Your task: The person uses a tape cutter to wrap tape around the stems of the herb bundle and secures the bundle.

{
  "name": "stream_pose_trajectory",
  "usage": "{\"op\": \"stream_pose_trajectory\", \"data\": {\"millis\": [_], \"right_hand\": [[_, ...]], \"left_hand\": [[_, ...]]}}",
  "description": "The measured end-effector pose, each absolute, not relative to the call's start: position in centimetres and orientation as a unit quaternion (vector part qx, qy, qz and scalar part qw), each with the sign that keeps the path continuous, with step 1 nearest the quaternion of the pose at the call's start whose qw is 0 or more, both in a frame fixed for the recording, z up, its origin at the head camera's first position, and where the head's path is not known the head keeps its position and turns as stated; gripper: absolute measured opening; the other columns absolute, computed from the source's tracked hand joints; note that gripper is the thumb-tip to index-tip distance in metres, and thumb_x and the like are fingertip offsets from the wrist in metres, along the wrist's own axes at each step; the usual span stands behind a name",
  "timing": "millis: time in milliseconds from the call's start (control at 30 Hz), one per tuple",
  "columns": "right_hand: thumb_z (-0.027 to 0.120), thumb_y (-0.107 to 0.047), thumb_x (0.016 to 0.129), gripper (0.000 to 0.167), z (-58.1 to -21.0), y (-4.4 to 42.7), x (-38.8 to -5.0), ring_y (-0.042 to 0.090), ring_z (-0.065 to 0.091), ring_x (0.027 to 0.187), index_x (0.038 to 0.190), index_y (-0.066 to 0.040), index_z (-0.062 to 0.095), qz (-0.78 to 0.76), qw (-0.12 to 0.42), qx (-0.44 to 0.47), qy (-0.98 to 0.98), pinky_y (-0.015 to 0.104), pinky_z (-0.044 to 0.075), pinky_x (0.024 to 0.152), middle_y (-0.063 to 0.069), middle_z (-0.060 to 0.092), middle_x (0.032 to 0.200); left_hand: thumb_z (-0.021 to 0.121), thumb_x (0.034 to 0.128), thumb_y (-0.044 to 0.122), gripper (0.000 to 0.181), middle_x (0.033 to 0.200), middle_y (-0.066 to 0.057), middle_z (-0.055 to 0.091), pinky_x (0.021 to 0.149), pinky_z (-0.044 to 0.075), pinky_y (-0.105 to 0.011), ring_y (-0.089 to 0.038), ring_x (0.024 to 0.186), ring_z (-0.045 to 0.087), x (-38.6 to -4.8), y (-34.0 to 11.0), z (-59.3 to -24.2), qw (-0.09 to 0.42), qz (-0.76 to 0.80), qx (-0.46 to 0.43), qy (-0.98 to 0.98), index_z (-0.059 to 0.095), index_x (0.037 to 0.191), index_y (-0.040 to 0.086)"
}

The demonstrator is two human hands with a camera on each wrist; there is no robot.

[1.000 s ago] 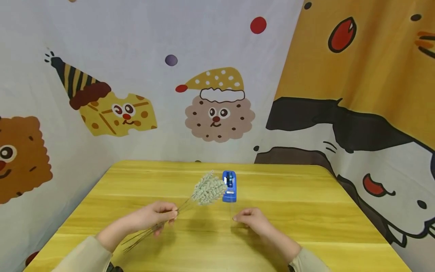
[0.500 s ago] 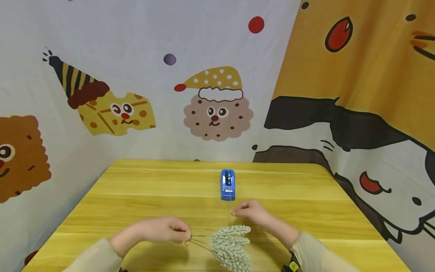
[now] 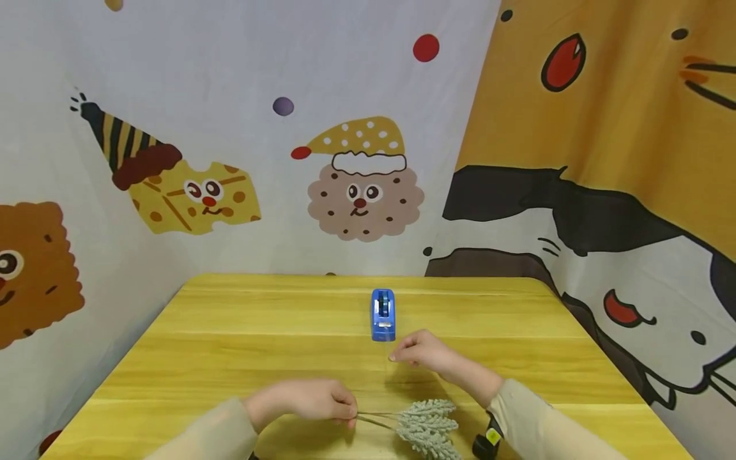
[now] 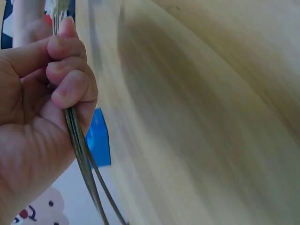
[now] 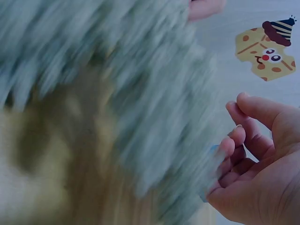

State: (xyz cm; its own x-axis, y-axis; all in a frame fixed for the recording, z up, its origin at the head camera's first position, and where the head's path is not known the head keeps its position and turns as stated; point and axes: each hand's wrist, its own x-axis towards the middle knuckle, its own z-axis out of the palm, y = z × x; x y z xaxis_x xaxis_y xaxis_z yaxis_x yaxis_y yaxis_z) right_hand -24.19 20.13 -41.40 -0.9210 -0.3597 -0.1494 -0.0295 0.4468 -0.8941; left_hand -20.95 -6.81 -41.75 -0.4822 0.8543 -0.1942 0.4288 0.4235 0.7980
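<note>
In the head view my left hand [image 3: 316,400] holds a bunch of pale green flower sprigs [image 3: 428,427] by the stems, heads pointing right. The left wrist view has the fingers curled round the thin stems [image 4: 80,145], whose ends stick out below the hand. My right hand [image 3: 424,351] is just in front of a blue tape dispenser [image 3: 383,322]. Its thumb and forefinger pinch the end of a clear tape strip [image 3: 388,349], which shows only faintly. Blurred flower heads [image 5: 154,112] cover much of the right wrist view, beside the right hand [image 5: 262,154].
The wooden table [image 3: 241,326] bears the dispenser near its far middle. A patterned cloth [image 3: 241,76] hangs behind the table and along its sides. A dark wrist device [image 3: 485,444] sits below the right sleeve.
My left hand has swung the flower bunch down and to the right, from slanting towards the dispenser to lying across below the right hand. The right hand keeps its pinch near the dispenser.
</note>
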Motion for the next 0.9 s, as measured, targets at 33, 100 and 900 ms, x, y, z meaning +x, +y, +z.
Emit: {"op": "stream_pose_trajectory", "data": {"millis": [33, 100, 900], "right_hand": [[0.071, -0.02, 0.087, 0.023, -41.3, 20.1, -24.2, 0.016, 0.04, 0.061, 0.091, 0.003, 0.072, -0.511, 0.161, -0.118, 0.836, 0.035, 0.038, 0.061, 0.001, 0.051, 0.068], [0.071, -0.019, 0.087, 0.022, -41.0, 20.0, -24.4, 0.016, 0.04, 0.06, 0.091, 0.002, 0.072, -0.509, 0.159, -0.123, 0.837, 0.035, 0.037, 0.061, 0.001, 0.051, 0.067], [0.067, -0.012, 0.09, 0.025, -40.7, 20.1, -24.0, 0.013, 0.057, 0.06, 0.089, 0.012, 0.066, -0.564, 0.156, -0.133, 0.8, 0.032, 0.052, 0.06, 0.007, 0.062, 0.068]], "left_hand": [[0.048, 0.1003, 0.018, 0.029, 0.06, 0.01, 0.045, 0.049, 0.028, -0.017, -0.001, 0.051, 0.032, -21.0, -6.4, -41.9, 0.303, 0.35, 0.404, 0.789, 0.069, 0.083, 0.007], [0.048, 0.0998, 0.017, 0.029, 0.06, 0.009, 0.045, 0.049, 0.029, -0.017, -0.001, 0.052, 0.034, -21.2, -5.5, -42.2, 0.293, 0.347, 0.396, 0.798, 0.068, 0.081, 0.007], [0.047, 0.1014, 0.013, 0.027, 0.076, -0.001, 0.061, 0.053, 0.033, -0.024, -0.01, 0.058, 0.041, -24.8, 0.1, -43.8, 0.216, 0.409, 0.308, 0.832, 0.062, 0.082, 0.003]]}}
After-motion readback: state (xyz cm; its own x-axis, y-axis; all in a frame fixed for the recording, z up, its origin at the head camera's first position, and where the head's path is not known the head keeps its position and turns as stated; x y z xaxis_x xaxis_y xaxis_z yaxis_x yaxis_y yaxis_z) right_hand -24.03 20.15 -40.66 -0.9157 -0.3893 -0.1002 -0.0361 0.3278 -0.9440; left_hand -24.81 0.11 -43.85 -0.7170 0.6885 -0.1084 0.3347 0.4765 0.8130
